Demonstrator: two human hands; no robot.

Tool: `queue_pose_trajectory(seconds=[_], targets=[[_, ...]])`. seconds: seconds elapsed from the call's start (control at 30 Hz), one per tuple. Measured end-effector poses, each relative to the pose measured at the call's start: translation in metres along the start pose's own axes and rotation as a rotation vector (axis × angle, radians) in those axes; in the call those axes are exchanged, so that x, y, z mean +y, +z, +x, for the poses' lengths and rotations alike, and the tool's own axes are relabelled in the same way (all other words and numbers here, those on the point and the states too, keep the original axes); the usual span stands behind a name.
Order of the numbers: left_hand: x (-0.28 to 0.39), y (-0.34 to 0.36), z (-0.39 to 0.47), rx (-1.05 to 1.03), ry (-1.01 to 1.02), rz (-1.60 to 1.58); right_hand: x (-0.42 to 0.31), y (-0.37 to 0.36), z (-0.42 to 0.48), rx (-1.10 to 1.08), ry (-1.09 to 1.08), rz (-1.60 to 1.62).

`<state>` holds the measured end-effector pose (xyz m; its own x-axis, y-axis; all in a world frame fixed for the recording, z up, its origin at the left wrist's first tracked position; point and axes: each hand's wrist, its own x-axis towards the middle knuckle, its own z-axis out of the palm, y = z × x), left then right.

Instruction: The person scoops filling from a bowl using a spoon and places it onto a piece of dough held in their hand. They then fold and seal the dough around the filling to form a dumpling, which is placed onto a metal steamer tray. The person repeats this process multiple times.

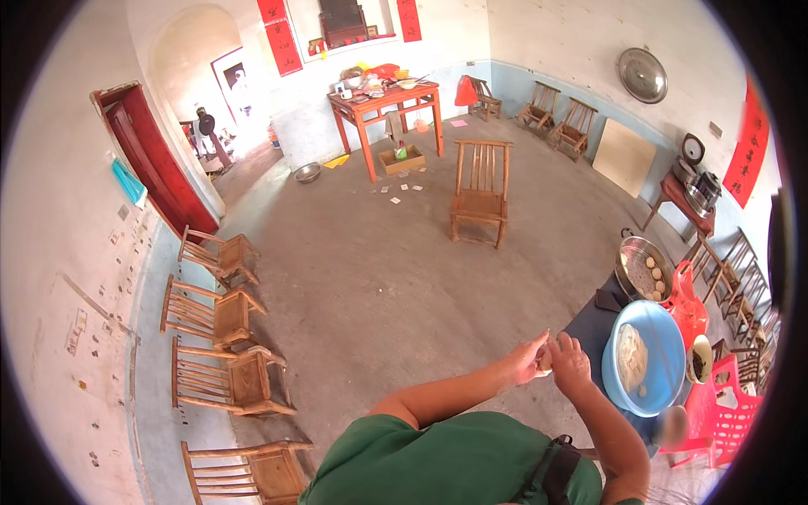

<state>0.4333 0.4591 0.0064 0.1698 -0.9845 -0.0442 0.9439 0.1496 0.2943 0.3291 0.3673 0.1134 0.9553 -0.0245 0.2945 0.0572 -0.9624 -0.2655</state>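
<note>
My left hand (pixel 528 361) and my right hand (pixel 571 363) meet in front of my body. Between them they hold a small pale piece of dough (pixel 544 371), mostly covered by the fingers. Close to the right hand stands a light blue plastic basin (pixel 674 353) with a lump of dough (pixel 631 358) in it. Past the basin, a round metal steamer tray (pixel 633 278) with holes carries several flattened dough rounds (pixel 651 273). On the basin's far right is a pale bowl (pixel 706 351) with a dark filling (pixel 698 364).
The basin and steamer rest on a dark-topped table (pixel 584 319), with a dark flat object (pixel 611 300) and a red plastic bag (pixel 687 309). A pink plastic chair (pixel 726 413) stands to the right. Wooden chairs line both walls; one wooden chair (pixel 481 205) stands mid-floor before a red table (pixel 391 100).
</note>
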Motion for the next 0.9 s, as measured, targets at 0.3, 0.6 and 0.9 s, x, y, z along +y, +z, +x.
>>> queue_pose_trajectory(seconds=[0.3, 0.6, 0.9], targets=[[0.044, 0.050, -0.032, 0.433, -0.130, 0.346, 0.006, 0.014, 0.024, -0.086, 0.419, 0.503], [0.012, -0.025, 0.013, 0.008, -0.001, 0.084, 0.000, 0.021, 0.022, 0.087, -0.112, -0.179], [0.006, 0.025, 0.009, 0.052, 0.084, 0.589, 0.026, 0.025, 0.011, -0.055, 0.849, 1.033]])
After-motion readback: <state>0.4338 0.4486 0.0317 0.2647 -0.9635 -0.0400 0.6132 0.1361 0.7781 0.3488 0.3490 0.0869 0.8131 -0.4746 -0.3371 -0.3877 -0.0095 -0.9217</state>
